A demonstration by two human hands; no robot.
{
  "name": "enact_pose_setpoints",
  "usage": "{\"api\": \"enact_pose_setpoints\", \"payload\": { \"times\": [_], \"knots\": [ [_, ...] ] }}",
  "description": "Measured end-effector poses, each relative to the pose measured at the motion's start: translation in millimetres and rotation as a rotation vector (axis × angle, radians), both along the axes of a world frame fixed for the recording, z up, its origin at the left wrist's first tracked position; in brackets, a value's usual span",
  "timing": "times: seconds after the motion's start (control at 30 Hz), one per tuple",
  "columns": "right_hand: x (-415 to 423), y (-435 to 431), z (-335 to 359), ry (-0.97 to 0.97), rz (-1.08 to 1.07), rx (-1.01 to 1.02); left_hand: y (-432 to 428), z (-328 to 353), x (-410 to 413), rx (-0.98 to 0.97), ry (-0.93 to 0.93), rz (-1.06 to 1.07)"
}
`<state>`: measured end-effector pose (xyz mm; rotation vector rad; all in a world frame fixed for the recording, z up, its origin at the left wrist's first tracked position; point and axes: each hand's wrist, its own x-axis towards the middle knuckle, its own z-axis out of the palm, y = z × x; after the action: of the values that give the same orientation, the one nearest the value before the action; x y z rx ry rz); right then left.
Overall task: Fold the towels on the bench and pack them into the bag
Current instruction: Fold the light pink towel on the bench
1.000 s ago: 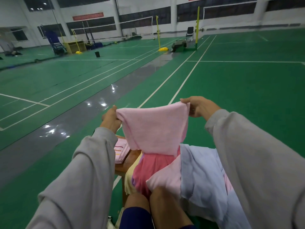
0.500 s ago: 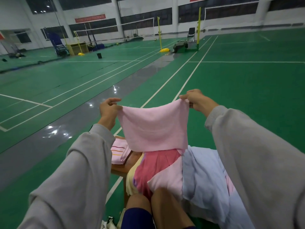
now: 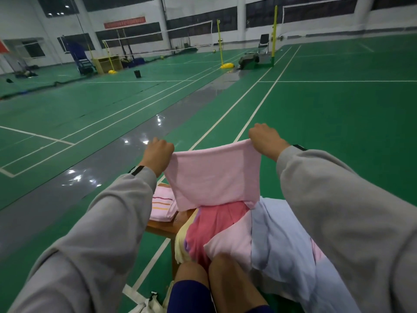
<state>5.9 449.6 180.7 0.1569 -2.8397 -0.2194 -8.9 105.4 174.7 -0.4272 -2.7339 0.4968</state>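
A: What took up most of the view?

B: The green sports-hall floor with white lines, spreading far beyond both hands, and a glossy grey strip of flooring running past the left hand on its outer side.

A: And nearer in?

B: Below the right hand lay a large, rumpled pale blue cloth. The grey sleeve of that arm covered its right part. Between the two hands hung the light pink terry towel, raised in the air above the pile.

A: How did the hands have it?

B: Each hand's fingers were clenched round a top corner, backs of the hands towards the camera, with the top edge pulled taut between them. The towel hung down and hid whatever was behind it on the brown wooden bench.

A: What was under the towel?

B: Right under its lower edge sat a deep pink towel, bunched up. A pale pink towel lay against it on the blue cloth's side, draped over the person's bare knees. A pale yellow towel hung off the bench edge on the other side.

A: Anything folded?

B: Below the left hand, a small folded pink towel with coloured stripes lay flat on the bench, partly behind the left sleeve.

A: The bag?

B: A white fabric bag lay on the floor under the left forearm, only partly in view. Far beyond the left hand stood a small black bin.
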Motion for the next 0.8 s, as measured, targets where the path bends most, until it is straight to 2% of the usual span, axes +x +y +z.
{"api": "enact_pose_setpoints", "payload": {
  "times": [0.1, 0.2, 0.27, 0.4, 0.57, 0.7, 0.8],
  "knots": [
    [0.4, 3.3, 9.9, 0.004, -0.033, 0.046, 3.9, 11.4, 2.2, -0.147, 0.078, 0.047],
    [1.6, 10.7, 19.8, 0.012, -0.067, 0.060, 3.2, 18.3, 2.2, -0.165, 0.088, 0.047],
    [1.5, 15.0, 23.2, 0.019, -0.075, 0.081, 1.2, 19.9, 0.3, -0.096, 0.099, 0.048],
    [3.1, 13.6, 26.8, 0.025, -0.052, 0.158, -1.7, 21.5, -5.9, 0.167, 0.058, -0.012],
    [3.5, 9.4, 31.4, 0.048, -0.091, 0.158, -3.3, 23.3, -4.4, 0.269, 0.163, -0.171],
    [4.0, 7.4, 36.2, 0.063, -0.140, 0.166, -7.0, 23.3, -7.1, 0.333, 0.178, -0.117],
    [1.8, 6.3, 38.3, 0.077, -0.144, 0.091, -9.2, 21.5, -11.8, 0.372, 0.167, -0.057]
  ]
}}
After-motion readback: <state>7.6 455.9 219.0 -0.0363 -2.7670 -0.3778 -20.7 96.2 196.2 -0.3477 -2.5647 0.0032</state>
